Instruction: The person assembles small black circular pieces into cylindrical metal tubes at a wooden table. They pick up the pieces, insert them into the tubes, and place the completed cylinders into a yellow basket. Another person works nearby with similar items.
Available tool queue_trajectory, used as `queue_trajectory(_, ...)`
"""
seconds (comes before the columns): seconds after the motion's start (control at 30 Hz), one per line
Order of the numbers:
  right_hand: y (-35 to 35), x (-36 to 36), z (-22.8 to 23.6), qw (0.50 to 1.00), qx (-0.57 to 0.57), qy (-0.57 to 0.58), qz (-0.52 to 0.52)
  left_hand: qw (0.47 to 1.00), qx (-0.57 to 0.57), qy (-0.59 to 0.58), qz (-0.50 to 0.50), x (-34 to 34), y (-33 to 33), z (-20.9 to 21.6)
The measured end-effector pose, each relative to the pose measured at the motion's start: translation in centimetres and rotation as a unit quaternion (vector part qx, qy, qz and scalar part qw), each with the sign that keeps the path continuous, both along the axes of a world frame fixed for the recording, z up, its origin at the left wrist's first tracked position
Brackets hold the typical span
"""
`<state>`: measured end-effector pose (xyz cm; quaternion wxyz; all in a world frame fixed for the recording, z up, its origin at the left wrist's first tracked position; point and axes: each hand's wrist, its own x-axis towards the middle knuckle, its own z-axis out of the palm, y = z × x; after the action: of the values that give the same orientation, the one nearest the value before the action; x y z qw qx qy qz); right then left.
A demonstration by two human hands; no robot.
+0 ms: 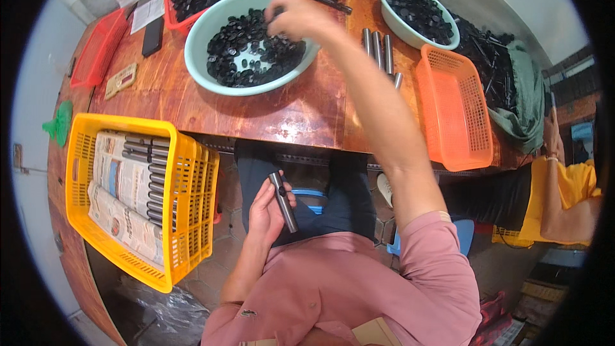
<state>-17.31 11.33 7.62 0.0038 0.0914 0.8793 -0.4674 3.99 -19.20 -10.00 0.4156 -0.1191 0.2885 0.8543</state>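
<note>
My left hand [262,211] is closed round a dark metal tube [284,202] with a round hole in its side, held at a slant above my lap. My right hand [296,18] reaches over the far right part of a pale blue basin [198,67] of small black round caps [240,74]. Its fingers are bent together, and the dark spot between them cannot be told from the caps behind. A bare pale patch shows on the basin's floor among the caps.
A yellow crate [122,272] at the left holds newspaper and stacked dark tubes. Behind the basin stands a red basket [172,18] of black parts. Shiny tubes [378,51], an orange basket [442,67] and another basin [410,35] are at the right, near another person's arm [567,218].
</note>
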Motion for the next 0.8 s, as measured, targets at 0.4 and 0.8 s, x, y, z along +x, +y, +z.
queue_trajectory(0.4,7.0,11.0,-10.5,0.961,0.233,0.102,-0.106,0.997,-0.009,0.0,-0.08,0.9,2.7,0.0)
queue_trajectory(0.8,4.2,13.8,-11.9,0.933,0.298,0.136,-0.147,0.994,-0.016,0.005,-0.104,1.5,2.5,0.7)
